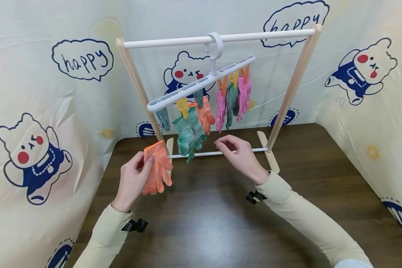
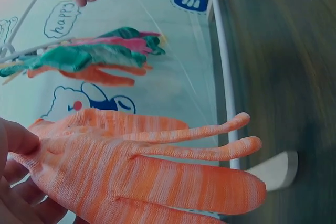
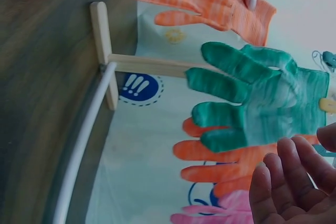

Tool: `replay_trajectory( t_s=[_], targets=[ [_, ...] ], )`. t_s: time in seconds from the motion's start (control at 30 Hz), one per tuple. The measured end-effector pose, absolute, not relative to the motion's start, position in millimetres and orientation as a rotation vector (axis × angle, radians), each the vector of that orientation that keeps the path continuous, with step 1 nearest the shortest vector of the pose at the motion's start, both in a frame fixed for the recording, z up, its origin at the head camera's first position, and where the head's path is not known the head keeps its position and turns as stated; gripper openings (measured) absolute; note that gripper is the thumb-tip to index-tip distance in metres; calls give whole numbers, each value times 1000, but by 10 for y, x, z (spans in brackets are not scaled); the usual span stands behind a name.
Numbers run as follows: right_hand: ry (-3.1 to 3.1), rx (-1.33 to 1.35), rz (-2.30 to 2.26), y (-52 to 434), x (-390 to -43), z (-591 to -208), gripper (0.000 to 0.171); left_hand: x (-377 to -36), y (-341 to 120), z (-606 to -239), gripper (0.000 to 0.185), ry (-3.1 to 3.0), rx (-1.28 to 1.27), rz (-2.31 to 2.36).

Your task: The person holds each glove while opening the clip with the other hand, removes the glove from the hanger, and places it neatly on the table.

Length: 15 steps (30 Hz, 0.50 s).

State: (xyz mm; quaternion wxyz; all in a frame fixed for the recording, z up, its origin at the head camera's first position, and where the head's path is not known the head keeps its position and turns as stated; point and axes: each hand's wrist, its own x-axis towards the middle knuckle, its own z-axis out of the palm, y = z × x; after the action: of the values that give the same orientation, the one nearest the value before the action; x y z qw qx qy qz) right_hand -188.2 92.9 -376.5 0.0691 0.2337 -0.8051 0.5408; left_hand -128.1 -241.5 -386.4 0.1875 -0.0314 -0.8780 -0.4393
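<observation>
My left hand [image 1: 132,178] pinches an orange striped knit glove [image 1: 157,169] by its cuff, thumb in front, with the glove's fingers hanging down. In the left wrist view that glove [image 2: 131,166] stretches across the lower part. Nothing is in my right hand [image 1: 239,156]; its fingers are loosely bent, in front of the rack's lower bar. A white clip hanger [image 1: 201,83] holds a green glove [image 1: 189,130], a second orange glove [image 1: 206,115], another green glove [image 1: 232,104] and pink gloves [image 1: 244,93]. At its left end a blue-grey clip [image 1: 163,119] hangs with no glove.
The hanger hooks over the white top rod [image 1: 268,36] of a rack with wooden side posts [image 1: 294,85]. A white lower bar [image 1: 207,153] joins its wooden feet [image 1: 268,152]. The rack stands on a dark wooden table [image 1: 214,223], before a cartoon-printed cloth [image 1: 30,96].
</observation>
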Motion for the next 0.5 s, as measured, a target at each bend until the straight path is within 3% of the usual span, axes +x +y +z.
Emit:
replay_trajectory(
  t_s=[0.5],
  targets=[
    [-2524,685,1527,1117,-1840,-3979,19,-1353,-2729,-4021,12,-2450,-103,-917]
  ],
)
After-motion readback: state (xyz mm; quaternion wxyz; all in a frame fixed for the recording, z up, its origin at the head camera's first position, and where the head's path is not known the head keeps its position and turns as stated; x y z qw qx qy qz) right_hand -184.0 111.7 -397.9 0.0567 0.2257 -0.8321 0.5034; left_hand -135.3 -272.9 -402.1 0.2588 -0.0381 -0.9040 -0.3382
